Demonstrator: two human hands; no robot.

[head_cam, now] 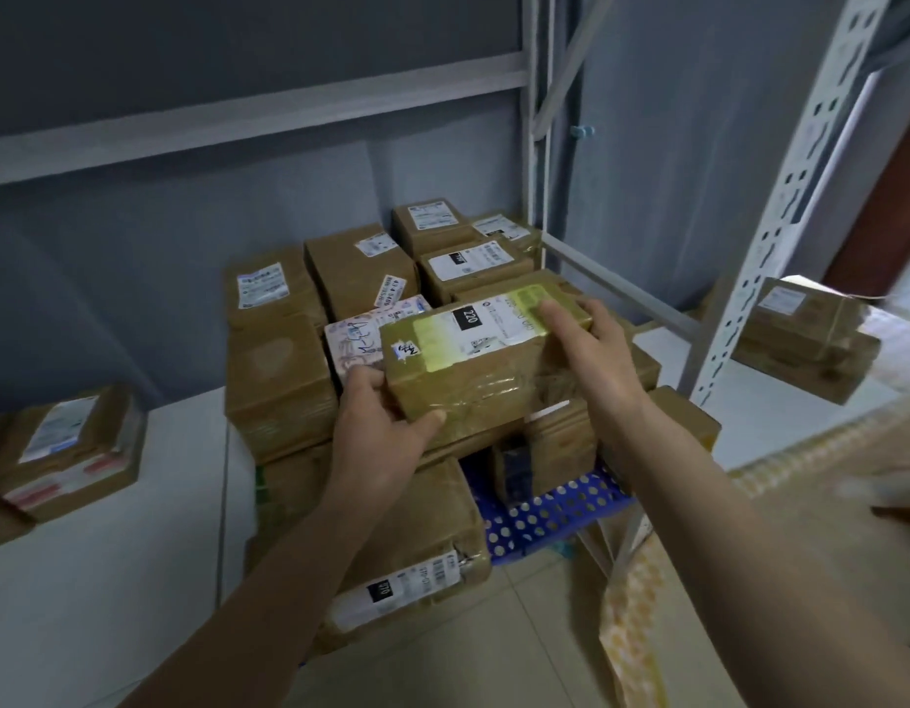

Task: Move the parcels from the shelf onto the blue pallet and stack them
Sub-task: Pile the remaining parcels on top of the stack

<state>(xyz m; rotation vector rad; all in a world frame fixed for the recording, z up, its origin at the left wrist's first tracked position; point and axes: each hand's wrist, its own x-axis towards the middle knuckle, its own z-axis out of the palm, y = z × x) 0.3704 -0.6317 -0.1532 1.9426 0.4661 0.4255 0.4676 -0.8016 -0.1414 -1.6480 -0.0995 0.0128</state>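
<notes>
Two hands set a parcel (486, 360) onto the stack on the blue pallet (550, 513).
Left hand (386, 416) grips its corner; right hand (591, 350) lies flat on top. Next, I judge: square it, let go.

Grey wall (187, 53) behind — yellow patterned cloth (632, 615) hanging lower right.

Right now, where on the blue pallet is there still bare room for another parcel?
Only the near right corner of the blue pallet shows bare, bordered by the low parcels behind it and the long parcel to its left. Everywhere else it is stacked tight, where both hands are setting the 220 parcel.
</notes>
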